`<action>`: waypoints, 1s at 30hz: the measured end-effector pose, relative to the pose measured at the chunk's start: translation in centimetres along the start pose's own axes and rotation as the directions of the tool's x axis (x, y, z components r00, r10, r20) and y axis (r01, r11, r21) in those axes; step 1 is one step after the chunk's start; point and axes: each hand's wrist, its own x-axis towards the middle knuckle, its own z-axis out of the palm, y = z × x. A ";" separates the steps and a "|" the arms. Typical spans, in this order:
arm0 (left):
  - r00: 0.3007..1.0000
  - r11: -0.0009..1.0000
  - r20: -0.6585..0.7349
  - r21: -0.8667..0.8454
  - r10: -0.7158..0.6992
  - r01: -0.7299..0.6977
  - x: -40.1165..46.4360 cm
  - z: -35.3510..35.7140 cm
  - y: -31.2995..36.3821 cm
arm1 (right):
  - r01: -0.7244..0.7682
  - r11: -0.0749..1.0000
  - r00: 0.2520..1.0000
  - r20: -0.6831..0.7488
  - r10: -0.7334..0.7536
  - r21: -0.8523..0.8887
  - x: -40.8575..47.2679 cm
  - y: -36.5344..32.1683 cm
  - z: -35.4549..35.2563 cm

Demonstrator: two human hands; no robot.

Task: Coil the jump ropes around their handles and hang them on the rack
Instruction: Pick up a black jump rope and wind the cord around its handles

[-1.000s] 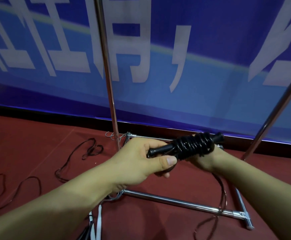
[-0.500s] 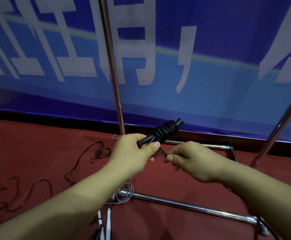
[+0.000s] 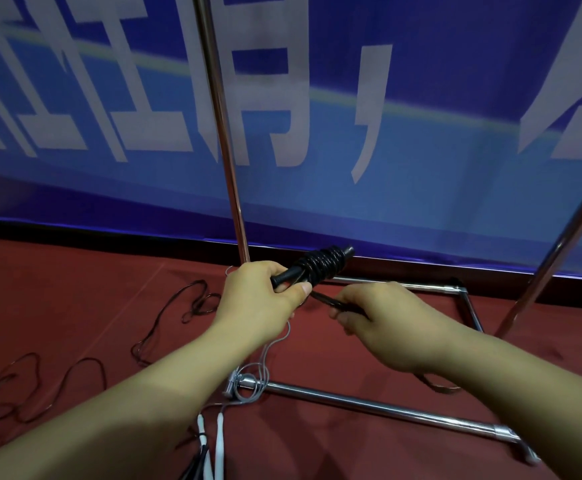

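My left hand (image 3: 260,299) grips the black jump rope handles (image 3: 312,266), which point up and to the right with black cord coiled thickly round them. My right hand (image 3: 383,318) pinches the loose end of the black cord (image 3: 324,298) just below and to the right of the handles, pulling it taut. The chrome rack (image 3: 222,133) stands behind my hands; its left upright rises out of view and its base frame lies on the red floor.
A thin dark jump rope (image 3: 165,323) sprawls over the red carpet at left. A grey rope (image 3: 253,379) loops round the rack's near base bar (image 3: 369,407), with white handles (image 3: 218,441) at the bottom edge. A blue banner (image 3: 421,150) stands behind.
My right hand came off the coil and now pinches the cord's loose end below the handles. My left hand tilted the handles upward to the right.
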 end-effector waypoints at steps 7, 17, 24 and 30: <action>0.998 0.989 -0.014 0.134 0.068 -0.065 -0.3 0.2 0.3 | -0.104 0.992 0.985 -0.148 0.092 -0.075 -0.2 0.4 -0.7; 0.981 0.919 0.170 0.366 0.089 -0.147 -0.7 0.4 0.7 | 0.056 0.988 0.992 -0.102 -0.071 -0.144 -0.7 0.5 -0.6; 0.926 0.864 0.353 0.414 0.138 -0.287 -1.1 0.5 0.7 | 0.091 0.954 0.988 -0.093 -0.122 -0.285 -1.3 0.1 -1.3; 0.846 0.838 0.511 0.388 0.150 -0.383 -1.7 0.4 1.1 | 0.030 0.955 0.978 -0.189 -0.088 -0.294 -1.1 0.3 -1.7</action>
